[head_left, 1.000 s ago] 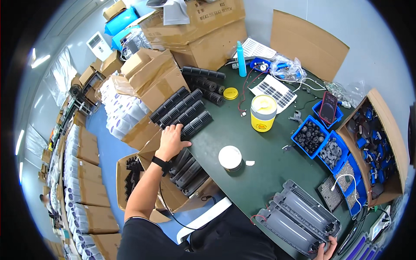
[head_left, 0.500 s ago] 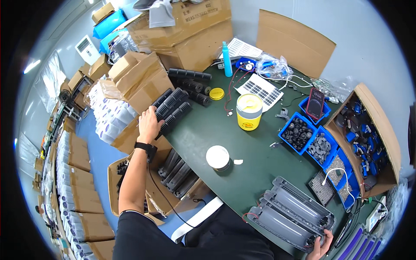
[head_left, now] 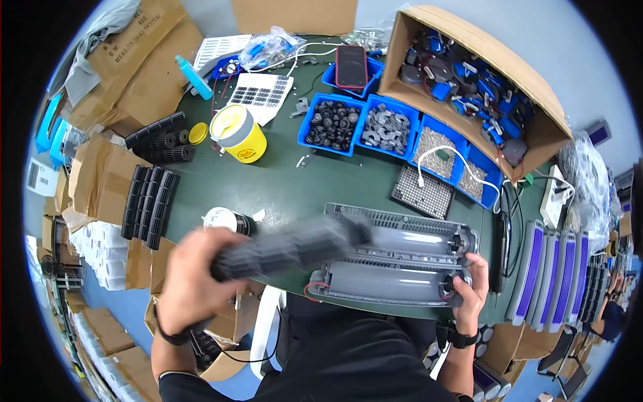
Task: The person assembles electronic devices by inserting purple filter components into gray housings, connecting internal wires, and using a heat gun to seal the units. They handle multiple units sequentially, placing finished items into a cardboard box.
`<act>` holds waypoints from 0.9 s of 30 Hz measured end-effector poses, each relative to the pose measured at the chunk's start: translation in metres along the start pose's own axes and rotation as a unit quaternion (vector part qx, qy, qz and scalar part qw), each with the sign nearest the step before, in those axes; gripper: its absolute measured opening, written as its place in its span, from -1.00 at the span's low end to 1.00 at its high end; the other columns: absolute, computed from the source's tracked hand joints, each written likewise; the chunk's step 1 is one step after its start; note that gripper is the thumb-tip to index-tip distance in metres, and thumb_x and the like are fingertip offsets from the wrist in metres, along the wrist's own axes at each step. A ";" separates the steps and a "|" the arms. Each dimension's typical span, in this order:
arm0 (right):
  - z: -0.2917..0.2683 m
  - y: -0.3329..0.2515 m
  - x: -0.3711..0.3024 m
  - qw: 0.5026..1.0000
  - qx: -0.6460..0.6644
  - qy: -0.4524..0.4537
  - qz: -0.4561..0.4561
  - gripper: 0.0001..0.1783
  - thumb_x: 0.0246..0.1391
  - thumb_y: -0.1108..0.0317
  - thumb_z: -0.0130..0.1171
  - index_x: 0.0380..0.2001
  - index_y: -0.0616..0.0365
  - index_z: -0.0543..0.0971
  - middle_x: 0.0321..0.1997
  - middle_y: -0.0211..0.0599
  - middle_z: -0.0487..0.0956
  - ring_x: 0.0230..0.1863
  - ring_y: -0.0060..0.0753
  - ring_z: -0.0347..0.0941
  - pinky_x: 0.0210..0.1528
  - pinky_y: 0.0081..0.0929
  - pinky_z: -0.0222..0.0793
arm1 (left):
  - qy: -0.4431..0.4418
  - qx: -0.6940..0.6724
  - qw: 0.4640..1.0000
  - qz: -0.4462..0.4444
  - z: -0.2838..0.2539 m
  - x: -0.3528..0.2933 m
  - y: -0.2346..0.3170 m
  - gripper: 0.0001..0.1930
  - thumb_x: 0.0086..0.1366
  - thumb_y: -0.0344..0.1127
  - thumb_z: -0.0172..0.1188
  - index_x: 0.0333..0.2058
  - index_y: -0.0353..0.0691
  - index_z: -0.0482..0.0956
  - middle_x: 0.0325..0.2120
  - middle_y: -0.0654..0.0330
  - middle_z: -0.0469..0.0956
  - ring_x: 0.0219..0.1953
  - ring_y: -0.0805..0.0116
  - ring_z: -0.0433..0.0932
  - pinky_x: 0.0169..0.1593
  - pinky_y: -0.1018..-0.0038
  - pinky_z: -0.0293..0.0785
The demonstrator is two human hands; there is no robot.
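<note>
My left hand, smeared by motion, is closed around one end of a black ribbed fan wheel. The long cylinder is held above the table's front edge, its far end over two grey plastic housings. These troughs lie side by side, a rear housing and a front housing with a red wire at its left end. At the front housing's right end, my right hand grips with its thumb on the round end fitting. More black fan wheels lie at the table's left edge.
Behind the wheel stands a white tub, with a yellow canister farther back. Blue bins of small parts line the back, beside an open carton. Purple-striped grey units stand at right.
My left hand has lifted a fan wheel from the left edge and carried it right, toward the housings. The view has swung right. My right hand remains at the housings' right end.
</note>
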State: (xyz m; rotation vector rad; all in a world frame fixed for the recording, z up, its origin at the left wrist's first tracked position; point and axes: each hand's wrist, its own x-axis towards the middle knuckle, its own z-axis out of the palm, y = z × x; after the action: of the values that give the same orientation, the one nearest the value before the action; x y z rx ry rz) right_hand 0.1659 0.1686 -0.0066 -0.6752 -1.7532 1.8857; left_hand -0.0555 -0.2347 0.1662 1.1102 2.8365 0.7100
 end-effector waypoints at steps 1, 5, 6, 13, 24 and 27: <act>-0.001 0.002 0.001 1.000 -0.003 -0.005 0.001 -0.32 -0.04 0.49 0.29 0.25 0.18 0.48 0.22 -0.25 0.52 0.19 -0.40 0.43 0.25 -0.50 0.26 | -0.046 -0.027 0.998 0.038 0.011 0.006 0.013 -0.36 -0.13 -0.44 0.58 0.00 -0.17 0.56 -0.26 0.10 0.68 -0.21 0.03 0.69 -0.05 0.24 0.57; -0.002 0.003 0.003 1.000 -0.002 -0.027 -0.016 -0.36 0.06 0.46 0.32 0.27 0.22 0.49 0.36 -0.15 0.48 0.35 -0.27 0.42 0.47 -0.33 0.16 | -0.163 -0.018 0.977 0.135 0.055 0.029 0.045 -0.41 -0.07 -0.40 0.56 -0.02 -0.12 0.54 -0.39 0.17 0.64 -0.31 0.08 0.65 -0.09 0.24 0.50; -0.003 0.003 0.001 0.999 -0.009 -0.025 -0.037 -0.36 0.07 0.47 0.33 0.27 0.23 0.49 0.46 -0.09 0.40 0.37 -0.26 0.41 0.48 -0.31 0.16 | -0.173 -0.014 0.973 0.152 0.061 0.037 0.052 -0.40 -0.06 -0.39 0.57 0.00 -0.12 0.53 -0.41 0.17 0.63 -0.32 0.09 0.66 -0.10 0.24 0.50; -0.001 0.008 0.005 0.996 0.050 -0.065 -0.039 -0.32 0.06 0.36 0.31 0.29 0.20 0.48 0.67 0.07 0.12 0.57 -0.10 0.20 0.59 -0.13 0.02 | -0.224 -0.042 0.962 0.149 0.092 0.060 0.077 -0.40 0.10 -0.24 0.61 0.05 -0.16 0.48 -0.31 0.05 0.68 -0.26 -0.07 0.66 -0.06 0.16 0.53; -0.009 0.004 0.011 0.987 0.103 -0.114 -0.043 0.25 -0.11 0.31 0.30 0.62 0.35 -0.06 0.74 0.04 -0.06 0.76 -0.10 -0.26 0.71 -0.23 -0.38 | -0.180 0.040 0.969 0.162 0.133 0.122 0.077 -0.43 0.21 0.03 0.51 0.02 -0.21 0.53 -0.25 -0.03 0.71 -0.24 -0.15 0.70 -0.19 0.12 0.59; -0.013 0.008 0.012 0.982 0.118 -0.142 -0.039 0.17 -0.04 0.47 0.27 0.63 0.34 -0.05 0.75 0.03 -0.08 0.76 -0.12 -0.26 0.70 -0.25 -0.37 | -0.170 0.053 0.968 0.178 0.147 0.125 0.079 -0.52 0.28 -0.01 0.47 -0.02 -0.22 0.56 -0.29 -0.02 0.71 -0.28 -0.10 0.70 -0.22 0.14 0.58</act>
State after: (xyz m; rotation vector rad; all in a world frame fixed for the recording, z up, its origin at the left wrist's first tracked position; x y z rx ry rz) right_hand 0.1654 0.1857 -0.0159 -0.2560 -1.6515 2.1749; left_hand -0.0726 -0.0433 0.0860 1.6072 2.4359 0.3328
